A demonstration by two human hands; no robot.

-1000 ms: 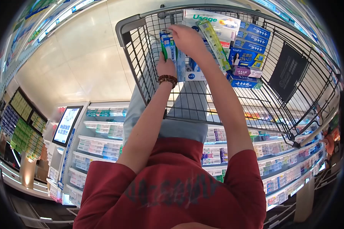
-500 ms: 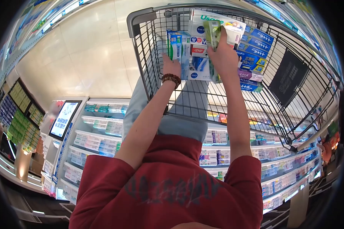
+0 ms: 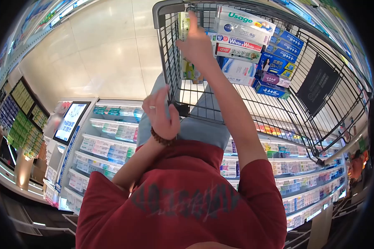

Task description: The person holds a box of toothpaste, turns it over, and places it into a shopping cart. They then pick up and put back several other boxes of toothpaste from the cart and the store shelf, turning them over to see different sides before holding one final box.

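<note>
Our left hand (image 3: 161,116), fingers loosely parted and holding nothing we can see, hovers by the near edge of the cart (image 3: 157,15). Our right hand (image 3: 195,45) spreads wide over the yellow-green box (image 3: 184,25) at the cart's left end — whether it presses, we cannot tell — with the Usage carton (image 3: 245,23) and blue boxes (image 3: 284,45) further right.

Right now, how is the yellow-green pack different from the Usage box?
The yellow-green pack is mainly yellow-green; the Usage box is mainly white, with green letters. The yellow-green pack is partly hidden behind the right hand, but the Usage box has no hand over it. Both are inside the cart.
</note>
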